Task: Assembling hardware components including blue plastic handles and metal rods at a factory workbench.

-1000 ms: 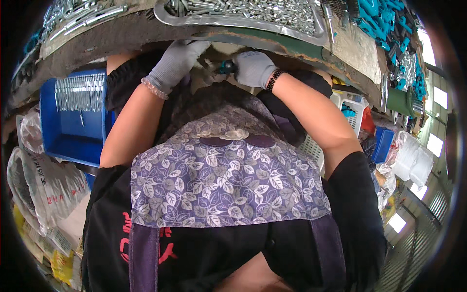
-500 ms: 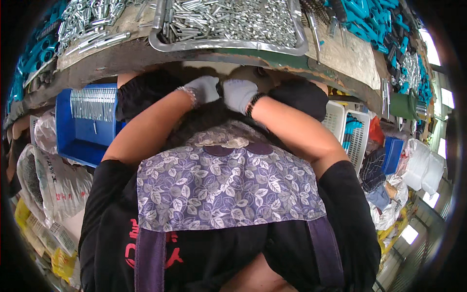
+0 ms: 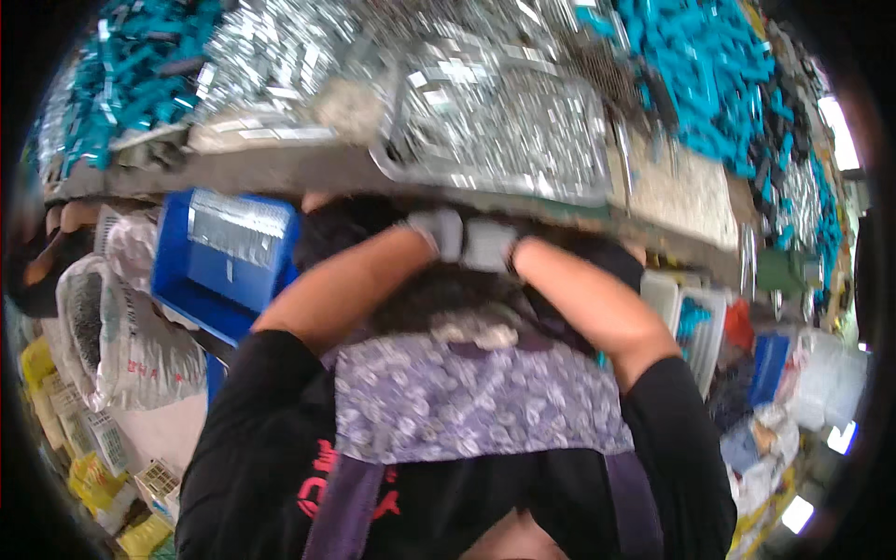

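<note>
Both hands wear pale grey gloves and meet in front of my lap, just below the near edge of the workbench [image 3: 280,171]. My left hand [image 3: 441,233] and my right hand [image 3: 487,245] are almost touching. The picture is smeared by motion, so the fingers and anything between them cannot be made out. Above them on the bench sits a metal tray [image 3: 495,121] heaped with small shiny metal parts. My patterned purple apron [image 3: 476,397] lies below the hands.
A blue bin [image 3: 219,266] with a row of metal pieces stands at left, beside a white sack [image 3: 140,345]. Teal parts [image 3: 695,75] pile on the bench's right, more [image 3: 140,75] on its left. White baskets [image 3: 705,327] and a blue container [image 3: 770,367] stand lower right.
The whole view has shifted and blurred, with more of the bench top showing and the scene sitting lower and further right. My hands stay close together under the bench edge.
</note>
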{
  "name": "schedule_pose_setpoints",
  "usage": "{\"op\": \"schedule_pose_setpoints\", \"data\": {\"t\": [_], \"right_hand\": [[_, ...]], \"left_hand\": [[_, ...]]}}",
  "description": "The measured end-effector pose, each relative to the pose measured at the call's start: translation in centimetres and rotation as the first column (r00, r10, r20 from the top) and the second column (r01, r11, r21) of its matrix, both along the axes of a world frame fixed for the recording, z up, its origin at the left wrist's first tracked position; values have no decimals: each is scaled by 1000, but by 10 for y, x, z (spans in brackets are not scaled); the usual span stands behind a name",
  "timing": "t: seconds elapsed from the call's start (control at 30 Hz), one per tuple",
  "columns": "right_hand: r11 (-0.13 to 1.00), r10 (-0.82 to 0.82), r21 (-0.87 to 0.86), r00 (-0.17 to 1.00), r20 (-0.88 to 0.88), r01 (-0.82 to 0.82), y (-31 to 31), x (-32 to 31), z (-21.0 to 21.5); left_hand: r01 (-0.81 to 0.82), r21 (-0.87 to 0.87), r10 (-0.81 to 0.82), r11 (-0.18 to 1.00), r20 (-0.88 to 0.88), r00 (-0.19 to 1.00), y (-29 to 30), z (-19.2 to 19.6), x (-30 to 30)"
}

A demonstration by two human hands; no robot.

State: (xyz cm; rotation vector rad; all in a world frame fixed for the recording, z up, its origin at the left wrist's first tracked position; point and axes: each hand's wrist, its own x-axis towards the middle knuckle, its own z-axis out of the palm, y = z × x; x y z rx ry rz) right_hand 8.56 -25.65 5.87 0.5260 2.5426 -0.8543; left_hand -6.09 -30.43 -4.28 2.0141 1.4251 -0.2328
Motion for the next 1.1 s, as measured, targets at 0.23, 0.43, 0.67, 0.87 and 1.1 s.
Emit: {"op": "schedule_pose_setpoints", "data": {"t": [0.23,0.43,0.67,0.87,1.1], "right_hand": [[983,-182,20,971,153,181,-7,23,17],[928,-222,289,972,-77,234,-32,37,-85],[888,-438,43,869,-230,459,-46,47,-128],[821,-564,1,812,-152,571,-59,98,98],[625,-779,-264,567,-266,734,-137,258,145]], "left_hand": [[-214,-107,217,971,17,976,6,55,42],[-242,182,163,953,367,916,-13,-40,37],[-88,10,83,996,253,964,-11,21,28],[-48,265,-112,963,557,823,-27,133,16],[-133,224,42,965,369,928,-69,140,76]]}}
